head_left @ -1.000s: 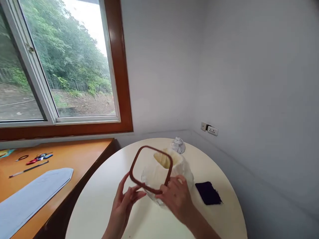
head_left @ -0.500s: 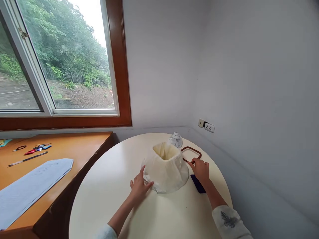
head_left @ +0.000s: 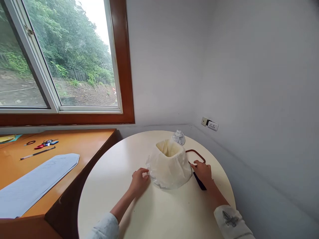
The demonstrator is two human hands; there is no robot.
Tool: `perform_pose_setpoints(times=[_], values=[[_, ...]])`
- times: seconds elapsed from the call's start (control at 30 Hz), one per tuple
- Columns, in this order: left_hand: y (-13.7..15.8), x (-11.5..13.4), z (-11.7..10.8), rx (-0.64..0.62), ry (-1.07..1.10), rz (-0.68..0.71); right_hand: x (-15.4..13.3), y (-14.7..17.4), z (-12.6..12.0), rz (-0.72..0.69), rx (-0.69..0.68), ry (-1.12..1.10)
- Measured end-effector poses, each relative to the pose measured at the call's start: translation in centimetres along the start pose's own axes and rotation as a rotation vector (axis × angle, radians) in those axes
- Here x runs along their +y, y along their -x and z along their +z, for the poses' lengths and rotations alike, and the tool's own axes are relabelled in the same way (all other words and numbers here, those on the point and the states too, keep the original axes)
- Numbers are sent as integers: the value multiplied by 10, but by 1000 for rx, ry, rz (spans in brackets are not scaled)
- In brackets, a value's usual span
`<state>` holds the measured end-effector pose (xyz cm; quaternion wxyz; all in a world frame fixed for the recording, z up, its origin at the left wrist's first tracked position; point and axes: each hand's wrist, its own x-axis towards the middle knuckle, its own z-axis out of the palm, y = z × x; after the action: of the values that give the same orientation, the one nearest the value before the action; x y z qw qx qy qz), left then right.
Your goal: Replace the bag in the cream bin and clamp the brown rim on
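A translucent white plastic bag [head_left: 171,174] is draped over a cream bin [head_left: 167,147] with a rounded-square mouth, and its skirt spreads onto the round table [head_left: 109,179]. At the bag's left edge, my left hand [head_left: 139,181] is closed, thumb and fingers together on the plastic. My right hand [head_left: 203,172] grips the near side of a brown rounded-square frame [head_left: 196,152], just right of the bag; its fingers hide part of the frame. Partly under that hand lies a dark purple flat piece [head_left: 199,182], whose kind I cannot tell.
A crumpled whitish bundle [head_left: 178,137] sits behind the bin. To the left, a wooden desk [head_left: 94,141] bears paper sheets [head_left: 47,176], a pen [head_left: 37,153], scissors-like items [head_left: 46,143] and a black ring [head_left: 30,142]. Walls meet behind the table, near a socket [head_left: 213,125].
My left hand has gone from spread fingers against the bag to a pinch at its left edge. The brown frame has moved slightly nearer with my right hand. The view has shifted a little.
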<state>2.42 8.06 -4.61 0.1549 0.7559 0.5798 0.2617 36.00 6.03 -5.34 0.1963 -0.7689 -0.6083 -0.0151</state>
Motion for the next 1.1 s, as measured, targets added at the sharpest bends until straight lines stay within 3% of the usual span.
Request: perform_pose_setpoints(times=[0.27, 0.47, 0.6, 0.7, 0.8, 0.9, 1.0, 1.1], values=[[7, -19, -46, 97, -52, 280, -16, 40, -10, -380, -246, -182], [4, -12, -77, 155, -123, 352, -23, 46, -3, -375, -184, -187], [-1, 7, -101, 205, -94, 357, -18, 33, -32, -434, -122, -340], [-9, 26, -120, 170, 105, 271, -15, 21, -69, -357, -78, -507], [-20, 47, -134, 13, 444, 117, -21, 7, -104, -194, -66, -672], [-36, 64, -139, -75, 782, 161, -31, -14, -125, -83, -41, -989], [-55, 75, -138, -71, 772, 227, -42, -41, -132, -24, -26, -1186], [-73, 79, -141, -26, 616, 268, -50, -66, -135, -62, 22, -1181]])
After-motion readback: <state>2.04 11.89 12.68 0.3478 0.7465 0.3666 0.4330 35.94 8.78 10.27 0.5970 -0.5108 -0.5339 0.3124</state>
